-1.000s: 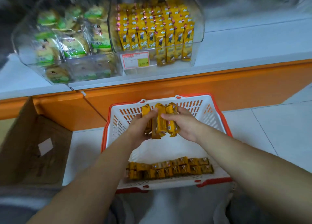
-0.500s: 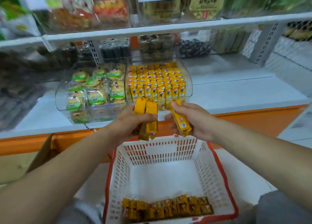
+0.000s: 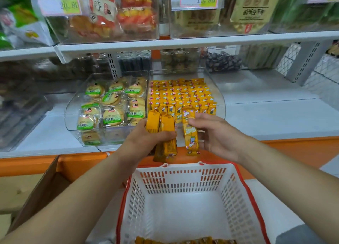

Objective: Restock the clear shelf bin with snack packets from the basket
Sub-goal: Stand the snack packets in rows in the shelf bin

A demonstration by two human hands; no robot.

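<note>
At a shop's snack shelf, head view: the left grip (image 3: pixel 145 142) is curled round a small bunch of yellow packets (image 3: pixel 166 128), held upright. The right grip (image 3: pixel 218 135) pinches a single packet (image 3: pixel 190 139) near its top between thumb and fingers, and its lower end hangs free. Both are held just on the near side of the clear bin (image 3: pixel 219 96). The bin sits on the white shelf (image 3: pixel 266 118) and is already crowded with stock (image 3: pixel 181 95) of the same kind, standing on end in rows. Nearer, the white, red-rimmed basket (image 3: pixel 183 181) holds a last row (image 3: pixel 183 241) of packets along its near wall. Just left of the bin is a biscuit bin (image 3: pixel 71 115), and a cardboard box (image 3: pixel 42 188) lies to the left of the basket.

The packets look light: slim bars in glossy wrap, likely slick, fairly stiff through the body and crumpling at the crimped ends. A pinch across the flat faces near mid-length should hold one. A loosely held bunch could slide apart, so feeding them in singly seems safer. The filling may be brittle, so forcing a bar into the tight rows could crush it. The near edge of the bin looks like the place with room.
</note>
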